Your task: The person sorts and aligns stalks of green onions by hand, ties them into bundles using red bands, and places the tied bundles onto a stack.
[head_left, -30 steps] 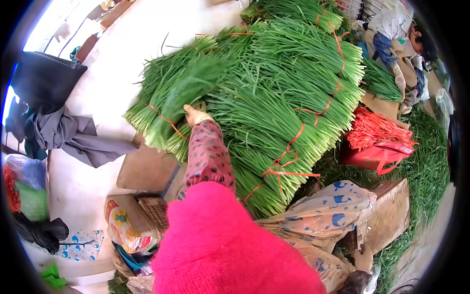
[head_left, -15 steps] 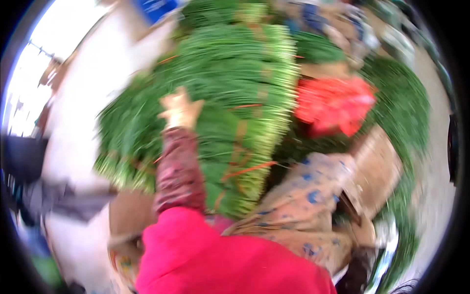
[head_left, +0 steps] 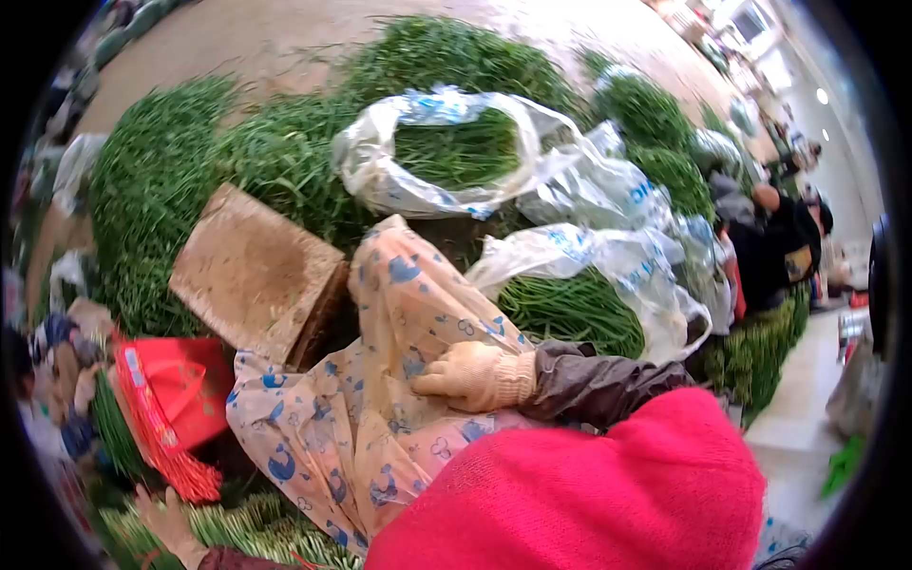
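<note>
At the lower left, my bare left hand [head_left: 171, 527] is open, fingers spread, over the pale ends of bundled green stalks [head_left: 261, 522]. My right hand [head_left: 480, 375], in a cream knitted glove, rests on the patterned apron [head_left: 323, 437] over my lap. Its fingers lie loosely over the cloth, with no object visible in them. Beside the left hand sits a red bag [head_left: 185, 389] with red strips [head_left: 195, 475] hanging at its front.
A worn board-like box [head_left: 256, 271] stands ahead of my knee. Loose green stalks [head_left: 157, 199] are heaped beyond it. White plastic bags [head_left: 375, 180] hold more stalks [head_left: 575, 309]. Someone in dark clothes [head_left: 779, 247] is at the far right.
My view has swung right, from the stacked green bundles to the bags and loose heaps. My left hand now sits at the lower-left edge, and my gloved right hand has come into view.
</note>
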`<act>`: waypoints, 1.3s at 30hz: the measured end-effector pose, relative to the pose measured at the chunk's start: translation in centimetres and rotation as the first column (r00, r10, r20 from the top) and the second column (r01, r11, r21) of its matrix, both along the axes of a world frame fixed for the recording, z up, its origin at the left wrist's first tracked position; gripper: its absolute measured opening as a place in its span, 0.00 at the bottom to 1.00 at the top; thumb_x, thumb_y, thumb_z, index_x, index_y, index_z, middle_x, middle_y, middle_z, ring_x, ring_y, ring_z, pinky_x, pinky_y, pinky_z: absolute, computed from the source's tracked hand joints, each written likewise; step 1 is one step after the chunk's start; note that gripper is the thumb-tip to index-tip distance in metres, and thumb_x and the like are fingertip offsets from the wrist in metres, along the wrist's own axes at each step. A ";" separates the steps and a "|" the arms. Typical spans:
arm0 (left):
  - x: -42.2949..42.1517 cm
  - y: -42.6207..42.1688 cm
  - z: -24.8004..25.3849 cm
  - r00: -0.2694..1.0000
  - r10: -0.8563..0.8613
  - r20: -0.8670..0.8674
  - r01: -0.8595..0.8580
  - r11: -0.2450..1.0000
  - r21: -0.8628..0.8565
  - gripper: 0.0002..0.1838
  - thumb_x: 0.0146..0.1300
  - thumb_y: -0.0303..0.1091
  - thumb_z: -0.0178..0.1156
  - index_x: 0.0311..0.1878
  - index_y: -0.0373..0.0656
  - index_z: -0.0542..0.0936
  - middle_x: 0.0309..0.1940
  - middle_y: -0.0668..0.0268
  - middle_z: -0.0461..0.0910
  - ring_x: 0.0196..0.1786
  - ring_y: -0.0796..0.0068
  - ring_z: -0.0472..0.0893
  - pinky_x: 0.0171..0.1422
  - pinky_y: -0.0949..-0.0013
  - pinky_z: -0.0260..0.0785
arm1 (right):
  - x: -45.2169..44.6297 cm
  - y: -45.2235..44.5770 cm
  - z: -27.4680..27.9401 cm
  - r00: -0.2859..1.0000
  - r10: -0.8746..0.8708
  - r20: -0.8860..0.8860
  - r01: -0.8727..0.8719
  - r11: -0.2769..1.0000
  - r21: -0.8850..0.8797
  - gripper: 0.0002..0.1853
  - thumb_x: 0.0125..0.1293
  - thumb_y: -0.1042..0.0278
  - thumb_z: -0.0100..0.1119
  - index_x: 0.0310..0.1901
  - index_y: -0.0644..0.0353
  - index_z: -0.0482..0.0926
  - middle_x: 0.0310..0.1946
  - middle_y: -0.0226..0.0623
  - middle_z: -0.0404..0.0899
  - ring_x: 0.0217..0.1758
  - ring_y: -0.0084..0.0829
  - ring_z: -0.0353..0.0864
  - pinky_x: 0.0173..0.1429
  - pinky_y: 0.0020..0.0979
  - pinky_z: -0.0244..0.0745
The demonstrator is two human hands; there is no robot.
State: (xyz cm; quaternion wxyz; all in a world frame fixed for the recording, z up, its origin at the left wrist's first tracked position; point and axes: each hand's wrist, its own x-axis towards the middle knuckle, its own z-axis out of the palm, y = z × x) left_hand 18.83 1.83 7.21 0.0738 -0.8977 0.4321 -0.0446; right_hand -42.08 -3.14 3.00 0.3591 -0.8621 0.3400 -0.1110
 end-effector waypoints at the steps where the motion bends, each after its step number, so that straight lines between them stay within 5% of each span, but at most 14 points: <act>1: -5.6 -3.4 1.3 0.994 -0.020 -0.112 0.011 0.997 -0.076 0.37 0.62 0.39 0.63 0.72 0.42 0.61 0.71 0.52 0.61 0.75 0.50 0.54 0.77 0.57 0.47 | -1.6 1.3 -0.6 0.999 -0.028 0.037 0.029 1.000 -0.011 0.14 0.58 0.68 0.57 0.47 0.58 0.76 0.32 0.45 0.80 0.37 0.49 0.80 0.39 0.44 0.75; 3: -7.7 -9.1 0.3 0.864 -0.379 -0.332 0.362 0.925 -0.114 0.35 0.62 0.37 0.62 0.71 0.40 0.63 0.71 0.52 0.62 0.76 0.52 0.53 0.77 0.57 0.46 | -4.9 2.8 -0.5 0.980 -0.167 0.109 0.160 0.985 0.066 0.15 0.58 0.68 0.57 0.48 0.58 0.77 0.33 0.45 0.80 0.39 0.48 0.81 0.41 0.43 0.76; 5: -10.1 -14.1 -2.5 0.675 -0.734 -0.075 0.683 0.660 -0.313 0.34 0.61 0.35 0.63 0.70 0.39 0.64 0.70 0.54 0.63 0.75 0.54 0.56 0.77 0.58 0.46 | -8.1 4.3 0.8 0.881 -0.450 0.144 0.429 0.890 0.153 0.12 0.60 0.72 0.61 0.46 0.60 0.81 0.38 0.45 0.83 0.41 0.43 0.83 0.45 0.35 0.79; 7: -16.2 -17.9 -1.1 0.600 -0.758 -0.256 0.703 0.653 -0.281 0.34 0.60 0.34 0.63 0.69 0.39 0.64 0.70 0.53 0.63 0.74 0.55 0.57 0.77 0.58 0.46 | -12.0 5.4 -1.7 0.615 -0.770 0.169 0.775 0.630 0.052 0.11 0.64 0.68 0.62 0.46 0.60 0.82 0.40 0.40 0.84 0.42 0.32 0.84 0.46 0.29 0.80; 10: -24.1 -20.3 -1.4 0.483 -0.737 -0.472 0.734 0.635 -0.241 0.34 0.60 0.33 0.63 0.69 0.39 0.64 0.69 0.52 0.64 0.73 0.56 0.60 0.76 0.59 0.49 | -21.1 7.4 -0.6 0.267 -0.822 -0.504 0.962 0.261 0.083 0.15 0.65 0.58 0.56 0.47 0.58 0.81 0.42 0.43 0.84 0.46 0.40 0.83 0.53 0.36 0.78; 13: -27.2 -21.4 -4.2 0.416 -0.725 -0.549 0.775 0.599 -0.202 0.33 0.60 0.33 0.63 0.68 0.38 0.65 0.67 0.51 0.66 0.71 0.56 0.63 0.74 0.60 0.54 | -24.4 9.1 -0.5 -0.037 -0.448 -0.894 0.938 0.294 -0.186 0.21 0.63 0.57 0.59 0.56 0.51 0.76 0.51 0.45 0.80 0.55 0.45 0.79 0.55 0.42 0.75; 17: -31.8 -21.3 -5.8 0.420 -0.723 -0.549 0.821 0.560 -0.108 0.31 0.58 0.30 0.64 0.66 0.37 0.68 0.63 0.50 0.70 0.66 0.52 0.69 0.70 0.61 0.60 | -21.7 8.2 -2.3 0.275 -0.748 -0.604 0.958 0.263 0.110 0.20 0.62 0.59 0.60 0.55 0.52 0.77 0.50 0.44 0.80 0.53 0.46 0.80 0.55 0.41 0.75; 21: -42.1 -20.8 -3.7 0.215 -0.765 -0.607 0.844 0.459 -0.279 0.28 0.59 0.27 0.62 0.64 0.36 0.70 0.59 0.52 0.75 0.63 0.58 0.73 0.68 0.64 0.64 | -20.5 1.9 -7.8 0.403 -0.586 -0.703 0.861 0.504 0.074 0.19 0.62 0.61 0.57 0.55 0.49 0.78 0.50 0.43 0.81 0.50 0.46 0.81 0.53 0.40 0.77; 25: -52.9 -18.4 -3.9 -0.336 -0.789 -0.515 0.835 0.003 -0.550 0.25 0.56 0.27 0.65 0.59 0.38 0.75 0.56 0.49 0.76 0.61 0.54 0.75 0.65 0.61 0.67 | -23.1 -4.1 -12.0 0.306 -0.597 -0.742 0.848 0.525 -0.073 0.19 0.62 0.59 0.56 0.54 0.51 0.79 0.48 0.45 0.82 0.51 0.45 0.81 0.56 0.38 0.76; 27: -58.0 -15.9 -5.7 -0.385 -0.482 -0.787 0.890 0.034 -0.455 0.24 0.55 0.30 0.66 0.57 0.40 0.76 0.55 0.52 0.77 0.60 0.50 0.75 0.65 0.61 0.67 | -24.2 -6.9 -9.4 0.385 -0.686 -0.617 0.883 0.469 0.029 0.18 0.62 0.64 0.56 0.54 0.51 0.79 0.45 0.47 0.83 0.51 0.45 0.82 0.54 0.38 0.77; 31: -65.4 -11.6 -10.6 -0.470 -0.578 -0.667 0.864 -0.456 -0.213 0.26 0.55 0.38 0.66 0.57 0.43 0.74 0.54 0.55 0.76 0.63 0.54 0.72 0.65 0.54 0.67 | -24.4 -8.1 -7.6 0.415 -0.672 -0.613 0.822 0.566 -0.064 0.15 0.61 0.64 0.58 0.50 0.53 0.82 0.42 0.46 0.84 0.47 0.39 0.84 0.53 0.34 0.77; 34: -66.3 -11.9 -15.6 -0.198 -0.708 -0.678 0.948 -0.313 0.049 0.31 0.56 0.38 0.65 0.63 0.42 0.69 0.64 0.51 0.66 0.65 0.54 0.70 0.67 0.53 0.64 | -25.3 -5.9 -7.7 0.634 -0.600 -0.487 0.768 0.563 0.306 0.13 0.57 0.63 0.63 0.44 0.56 0.83 0.39 0.40 0.85 0.44 0.29 0.83 0.51 0.30 0.76; 37: -65.9 -13.5 -21.0 0.285 -0.827 -0.486 0.951 0.306 0.037 0.35 0.56 0.36 0.63 0.65 0.33 0.65 0.69 0.46 0.58 0.64 0.48 0.70 0.70 0.57 0.62 | -23.1 -4.3 -7.9 0.328 -0.456 -0.827 0.778 0.628 -0.038 0.21 0.60 0.53 0.60 0.56 0.46 0.78 0.44 0.40 0.84 0.49 0.40 0.83 0.54 0.36 0.75; 39: -65.9 -14.8 -21.9 0.321 -0.803 -0.502 0.914 0.402 -0.059 0.33 0.56 0.36 0.62 0.64 0.34 0.66 0.68 0.46 0.60 0.64 0.48 0.70 0.69 0.57 0.62 | -22.6 -4.7 -9.2 0.302 -0.443 -0.844 0.753 0.654 -0.074 0.26 0.62 0.48 0.58 0.62 0.41 0.72 0.49 0.43 0.82 0.53 0.46 0.81 0.57 0.41 0.74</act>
